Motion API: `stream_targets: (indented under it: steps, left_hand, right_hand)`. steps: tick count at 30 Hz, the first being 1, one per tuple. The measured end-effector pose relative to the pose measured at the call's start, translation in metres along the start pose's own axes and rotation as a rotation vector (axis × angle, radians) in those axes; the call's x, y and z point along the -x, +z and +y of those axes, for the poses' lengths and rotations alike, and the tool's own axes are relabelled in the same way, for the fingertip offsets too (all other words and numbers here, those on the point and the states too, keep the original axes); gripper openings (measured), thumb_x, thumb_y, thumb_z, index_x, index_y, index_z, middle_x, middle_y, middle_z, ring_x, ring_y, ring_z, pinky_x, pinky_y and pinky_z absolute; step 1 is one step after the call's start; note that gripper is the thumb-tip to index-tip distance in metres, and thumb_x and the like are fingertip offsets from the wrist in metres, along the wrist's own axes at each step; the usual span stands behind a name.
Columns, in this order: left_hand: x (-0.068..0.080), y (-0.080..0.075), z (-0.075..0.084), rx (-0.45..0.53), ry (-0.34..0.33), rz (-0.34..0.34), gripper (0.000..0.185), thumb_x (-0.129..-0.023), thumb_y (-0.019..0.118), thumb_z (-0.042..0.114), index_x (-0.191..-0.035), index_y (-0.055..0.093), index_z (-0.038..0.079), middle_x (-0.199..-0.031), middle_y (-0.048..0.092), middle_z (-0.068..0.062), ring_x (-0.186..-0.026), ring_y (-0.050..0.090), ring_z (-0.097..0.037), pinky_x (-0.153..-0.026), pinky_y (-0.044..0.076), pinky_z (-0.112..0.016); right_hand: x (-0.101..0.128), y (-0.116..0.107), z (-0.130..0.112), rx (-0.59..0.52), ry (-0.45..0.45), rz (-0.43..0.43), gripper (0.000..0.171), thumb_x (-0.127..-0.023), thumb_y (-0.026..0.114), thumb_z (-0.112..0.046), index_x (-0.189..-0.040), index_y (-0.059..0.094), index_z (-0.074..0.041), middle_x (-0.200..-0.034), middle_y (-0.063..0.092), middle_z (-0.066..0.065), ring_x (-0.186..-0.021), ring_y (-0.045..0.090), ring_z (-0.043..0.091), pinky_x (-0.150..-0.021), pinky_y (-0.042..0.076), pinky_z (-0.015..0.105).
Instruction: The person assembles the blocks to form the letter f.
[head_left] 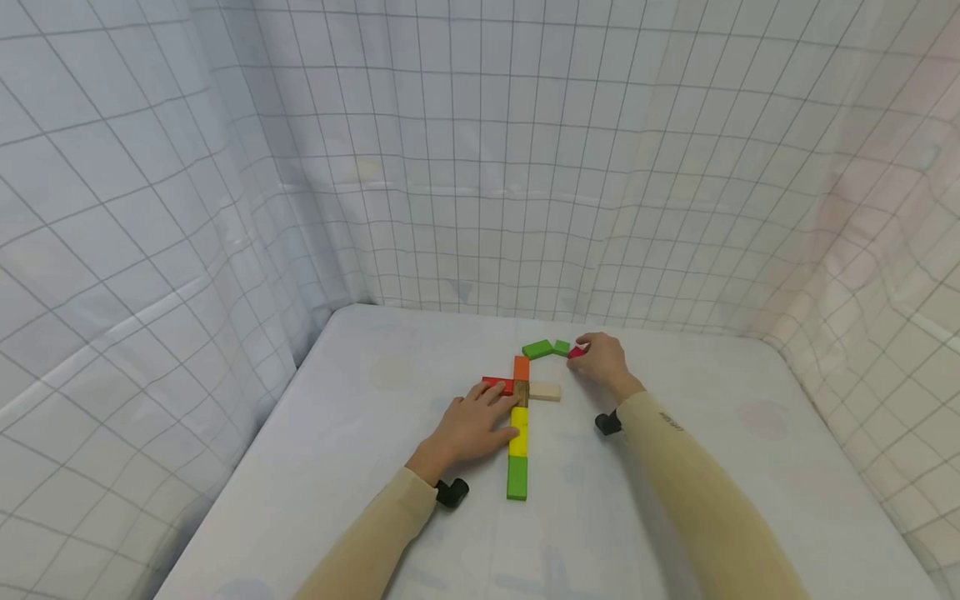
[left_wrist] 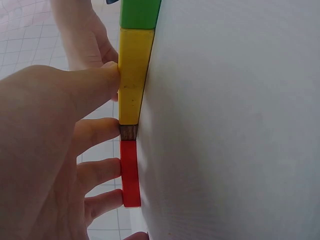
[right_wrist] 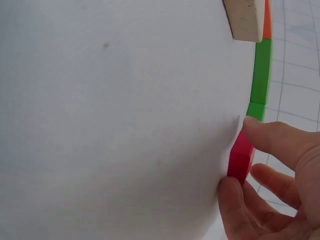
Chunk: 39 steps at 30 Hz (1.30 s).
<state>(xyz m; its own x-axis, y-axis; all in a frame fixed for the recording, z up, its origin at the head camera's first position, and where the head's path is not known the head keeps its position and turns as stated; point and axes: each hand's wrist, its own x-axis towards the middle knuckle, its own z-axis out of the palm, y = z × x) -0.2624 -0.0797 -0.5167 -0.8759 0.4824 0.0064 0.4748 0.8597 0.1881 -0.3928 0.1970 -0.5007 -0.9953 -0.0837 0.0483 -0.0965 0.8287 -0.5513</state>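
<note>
My right hand (head_left: 602,360) pinches a crimson block (right_wrist: 241,155) between thumb and fingers at the far end of a bent row. That block lies beside a small green block (head_left: 562,347), with a longer green block (head_left: 537,349) to its left. My left hand (head_left: 474,427) rests with extended fingers on a cross of blocks: fingertips touch the red block (left_wrist: 130,175) and the dark brown block (left_wrist: 128,132), the thumb the yellow section (left_wrist: 134,75). An orange block (head_left: 521,367) tops the cross, a pale wood block (head_left: 545,392) forms its right arm, and a green block (head_left: 517,478) its near end.
The blocks lie on a white-covered table (head_left: 360,400). Grid-patterned white curtains (head_left: 495,167) enclose the back and both sides. A small black device (head_left: 452,493) sits at the left wrist and another black device (head_left: 608,423) at the right.
</note>
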Motion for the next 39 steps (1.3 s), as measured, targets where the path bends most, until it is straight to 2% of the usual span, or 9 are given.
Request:
stream_targets:
  steps: [11,21,28,39]
  left_hand:
    - [0.002,-0.002,-0.001,0.003,0.002,-0.007,0.064,-0.1,0.051,0.057,-0.155,0.042,0.027,-0.162,0.033,-0.005,-0.147,0.026,-0.034,-0.103,0.039,-0.058]
    - [0.002,-0.002,-0.004,0.01,-0.008,0.004,0.064,-0.1,0.051,0.057,-0.155,0.042,0.027,-0.162,0.033,-0.005,-0.147,0.026,-0.033,-0.104,0.038,-0.058]
    - [0.003,0.001,-0.003,0.013,-0.001,-0.003,0.064,-0.1,0.051,0.057,-0.156,0.041,0.027,-0.162,0.032,-0.005,-0.148,0.025,-0.034,-0.105,0.037,-0.059]
    - [-0.002,0.003,-0.001,-0.001,-0.001,-0.002,0.064,-0.1,0.049,0.058,-0.156,0.039,0.03,-0.163,0.03,-0.003,-0.148,0.024,-0.032,-0.105,0.037,-0.057]
  right_hand:
    - [0.012,-0.008,0.006,0.075,-0.025,-0.032,0.063,-0.085,0.08,-0.024,-0.14,0.057,-0.003,-0.121,0.065,0.022,-0.111,0.06,0.036,-0.09,0.049,0.05]
    - [0.049,-0.028,0.009,0.092,-0.055,-0.046,0.063,-0.087,0.079,-0.03,-0.141,0.057,-0.01,-0.126,0.06,0.02,-0.111,0.057,0.038,-0.09,0.048,0.053]
    - [0.076,-0.044,0.027,0.104,-0.103,-0.033,0.061,-0.088,0.077,-0.032,-0.141,0.057,-0.009,-0.126,0.061,0.021,-0.109,0.058,0.038,-0.084,0.05,0.054]
    - [0.104,-0.065,0.05,0.105,-0.148,-0.004,0.06,-0.088,0.077,-0.032,-0.14,0.058,-0.008,-0.122,0.062,0.021,-0.11,0.059,0.041,-0.081,0.051,0.054]
